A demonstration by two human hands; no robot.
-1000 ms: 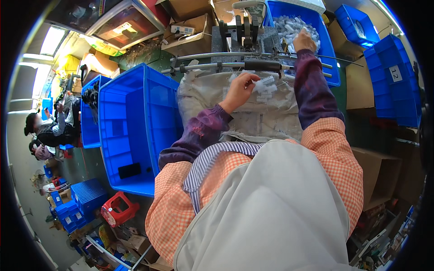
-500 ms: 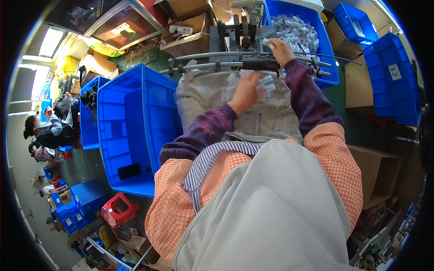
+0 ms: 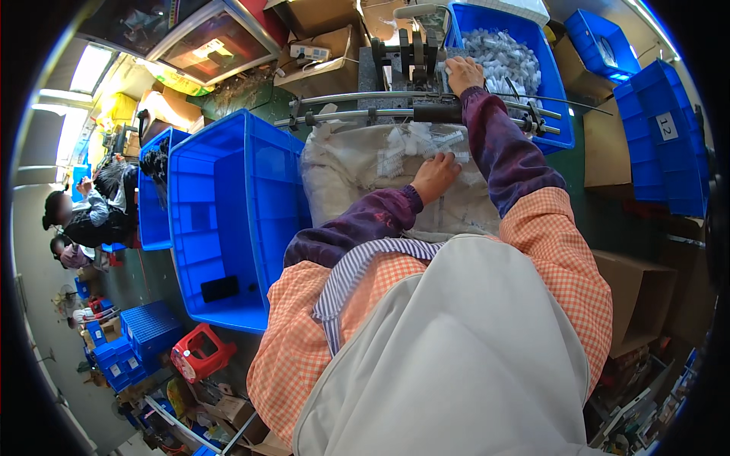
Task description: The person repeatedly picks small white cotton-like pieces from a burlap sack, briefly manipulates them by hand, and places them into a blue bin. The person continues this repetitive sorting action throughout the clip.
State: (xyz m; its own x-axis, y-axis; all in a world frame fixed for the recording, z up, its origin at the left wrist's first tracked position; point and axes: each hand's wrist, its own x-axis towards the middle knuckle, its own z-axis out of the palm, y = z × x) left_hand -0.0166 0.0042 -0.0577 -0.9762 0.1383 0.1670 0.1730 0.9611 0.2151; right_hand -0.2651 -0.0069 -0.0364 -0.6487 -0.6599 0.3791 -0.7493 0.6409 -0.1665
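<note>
Low over the cloth-covered lap area, my left hand has its fingers bent and closed on a small clear plastic piece at the edge of a loose pile. Several ribbed clear plastic pieces lie in that pile on the beige cloth, which has a clear plastic sheet over it. Farther forward, my right hand is closed at the right side of a dark metal machine on a grey block. Its fingers curl downward, and what they grip is hidden.
Two metal rails cross in front of the machine. A blue bin full of clear pieces stands at right. At left is a large blue crate with a black phone-like object inside. A red stool sits lower left; people work far left.
My left hand has drawn back from the rails and closed at the pile, uncovering more pieces. My right hand has moved slightly forward and left to the machine's side; the white piece it held is now hidden.
</note>
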